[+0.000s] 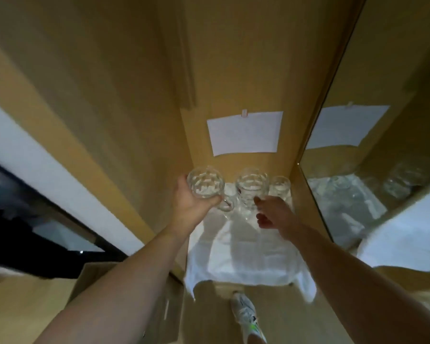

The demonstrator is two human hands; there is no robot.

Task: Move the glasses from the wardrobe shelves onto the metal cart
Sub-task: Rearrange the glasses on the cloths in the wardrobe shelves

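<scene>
My left hand (189, 202) is closed around a clear faceted glass mug (205, 186), held just above the white cloth (243, 254) that covers the shelf. To its right stand a second clear glass mug (251, 186) and a smaller glass (279, 186), both at the back of the shelf. My right hand (273, 214) reaches toward the middle mug with fingers apart, the fingertips close to its lower side; it holds nothing. A small glass (226, 207) sits low between the two mugs. The metal cart is not in sight.
A white paper sheet (245, 134) is clipped to the wooden back panel. A mirror door (372, 145) on the right reflects the glasses. A wooden side panel stands on the left. A cardboard box (124, 294) and my shoe (246, 314) are below.
</scene>
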